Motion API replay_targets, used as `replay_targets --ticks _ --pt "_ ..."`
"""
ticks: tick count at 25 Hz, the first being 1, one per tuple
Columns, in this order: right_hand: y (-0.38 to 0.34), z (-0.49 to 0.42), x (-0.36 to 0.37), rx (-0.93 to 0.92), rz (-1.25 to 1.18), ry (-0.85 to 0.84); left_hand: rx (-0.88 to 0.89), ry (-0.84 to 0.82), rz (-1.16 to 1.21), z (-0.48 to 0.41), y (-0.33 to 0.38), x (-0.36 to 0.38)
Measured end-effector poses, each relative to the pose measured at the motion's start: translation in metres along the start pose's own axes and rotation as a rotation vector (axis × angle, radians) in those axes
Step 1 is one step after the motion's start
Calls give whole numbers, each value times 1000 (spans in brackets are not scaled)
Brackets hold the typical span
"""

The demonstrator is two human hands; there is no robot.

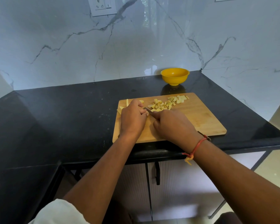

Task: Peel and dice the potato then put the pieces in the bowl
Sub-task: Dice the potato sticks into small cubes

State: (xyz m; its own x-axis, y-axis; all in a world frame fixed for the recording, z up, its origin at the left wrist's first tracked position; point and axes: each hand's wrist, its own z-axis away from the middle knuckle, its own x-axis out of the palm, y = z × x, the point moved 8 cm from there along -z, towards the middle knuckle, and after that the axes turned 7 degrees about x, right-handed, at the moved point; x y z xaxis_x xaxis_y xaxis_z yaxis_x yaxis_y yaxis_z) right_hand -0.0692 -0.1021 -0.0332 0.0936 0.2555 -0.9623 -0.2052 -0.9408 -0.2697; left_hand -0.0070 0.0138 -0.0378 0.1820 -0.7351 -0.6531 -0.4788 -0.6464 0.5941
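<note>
You stand at a black stone countertop (71, 110) that turns a corner on your left, with a white marble wall (136, 46) with grey veins behind it. On this wall, high on the left, there is a white socket plate (102, 6). Under the counter edge you see pale cabinet doors (176, 191) with a dark handle.

On the counter lies a wooden cutting board (200, 120), a little turned, its near edge close to the counter edge. At the board's left end there are some long potato strips (127, 102), partly hidden by your left hand. In the middle of the far side there is a heap of diced potato (159, 105), and a second smaller heap (178, 99) lies near the far right corner. Behind the board, near the wall, stands a yellow bowl (174, 75); it is apart from the board, and no potato is seen inside.

Your left hand (133, 117) rests on the left part of the board with fingers curled together, pressing down on the potato piece; what is under them is mostly covered. Your right hand (173, 125) is closed around the handle of a knife (148, 110), and only a short part of the blade shows, just beside the left fingertips and touching the first heap. A red thread bracelet (196, 147) is on your right wrist.
</note>
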Motion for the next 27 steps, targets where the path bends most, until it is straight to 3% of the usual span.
replay_targets --ticks 7,13,17,21,27 --pt "10 16 2 -4 92 -19 3 33 4 -1 -1 0" --pt "24 40 -20 -23 104 180 7 15 -5 -2 -2 4" --pt "35 30 -35 -6 -9 349 8 16 28 -1 -1 3" --pt "50 5 -27 63 -307 347 37 -55 64 -2 7 8" --pt "56 0 -15 111 -286 362 45 -82 12 -17 14 14"
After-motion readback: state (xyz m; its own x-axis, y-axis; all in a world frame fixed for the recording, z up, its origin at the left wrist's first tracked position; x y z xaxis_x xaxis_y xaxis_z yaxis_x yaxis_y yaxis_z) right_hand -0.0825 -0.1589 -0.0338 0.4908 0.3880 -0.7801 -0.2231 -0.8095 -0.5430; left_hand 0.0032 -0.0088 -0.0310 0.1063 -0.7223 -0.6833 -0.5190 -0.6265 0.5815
